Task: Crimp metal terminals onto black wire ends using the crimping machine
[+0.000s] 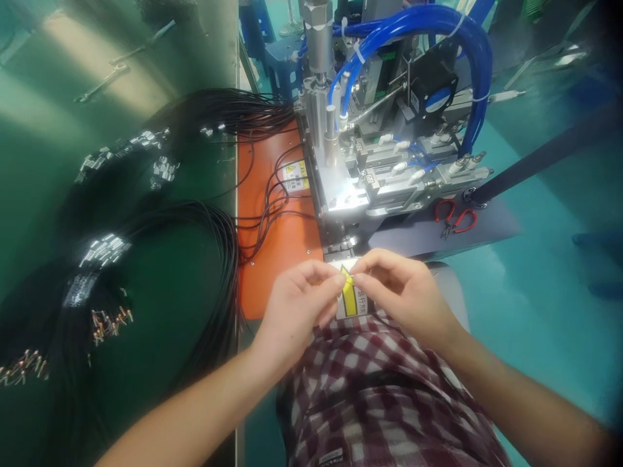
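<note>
Fingers of left hand (294, 305) and right hand (413, 292) pinched on a tiny bit (350, 279) between them | arrow sign (351, 303) just under | black cables (224, 239) off to their left | seems mid-job; can't tell how much is done

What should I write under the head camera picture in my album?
Left hand and right hand close together over a yellow-arrow label, beside black cables and a pneumatic machine.

Factory workshop: pneumatic machine (335, 185), blue hoses (481, 71), black cable bundles (214, 107), warning label (296, 177).
</note>
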### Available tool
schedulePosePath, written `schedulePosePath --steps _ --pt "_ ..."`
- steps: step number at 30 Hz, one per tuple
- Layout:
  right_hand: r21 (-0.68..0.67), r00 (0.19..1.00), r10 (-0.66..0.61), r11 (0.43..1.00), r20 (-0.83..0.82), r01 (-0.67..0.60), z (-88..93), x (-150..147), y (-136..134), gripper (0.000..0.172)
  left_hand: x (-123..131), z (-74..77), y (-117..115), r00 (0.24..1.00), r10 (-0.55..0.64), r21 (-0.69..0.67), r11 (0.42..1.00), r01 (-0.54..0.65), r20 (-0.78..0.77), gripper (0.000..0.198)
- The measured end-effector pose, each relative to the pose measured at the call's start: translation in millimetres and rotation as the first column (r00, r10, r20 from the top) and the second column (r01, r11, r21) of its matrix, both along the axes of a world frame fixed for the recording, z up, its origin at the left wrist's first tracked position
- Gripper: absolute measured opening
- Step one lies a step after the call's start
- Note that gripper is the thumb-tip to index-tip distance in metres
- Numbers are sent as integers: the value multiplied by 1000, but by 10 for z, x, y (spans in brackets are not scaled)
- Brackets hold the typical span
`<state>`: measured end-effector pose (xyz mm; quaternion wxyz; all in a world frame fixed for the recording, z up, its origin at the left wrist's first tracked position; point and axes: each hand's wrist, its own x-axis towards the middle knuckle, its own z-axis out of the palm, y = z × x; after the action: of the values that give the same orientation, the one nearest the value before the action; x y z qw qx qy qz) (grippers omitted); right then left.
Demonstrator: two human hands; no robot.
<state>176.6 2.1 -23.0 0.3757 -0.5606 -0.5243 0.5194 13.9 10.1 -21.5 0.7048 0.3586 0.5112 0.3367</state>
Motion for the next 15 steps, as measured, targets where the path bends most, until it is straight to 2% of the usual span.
schedulePosePath --steps 7,15 --pt "-76 986 -87 994 -145 76 -39 -122 -33 16 16 9 -7 992 60 -40 998 -56 115 19" --pt "-97 972 -173 983 -161 159 -31 -187 -60 13 23 -1 -21 985 65 -38 997 -60 158 18"
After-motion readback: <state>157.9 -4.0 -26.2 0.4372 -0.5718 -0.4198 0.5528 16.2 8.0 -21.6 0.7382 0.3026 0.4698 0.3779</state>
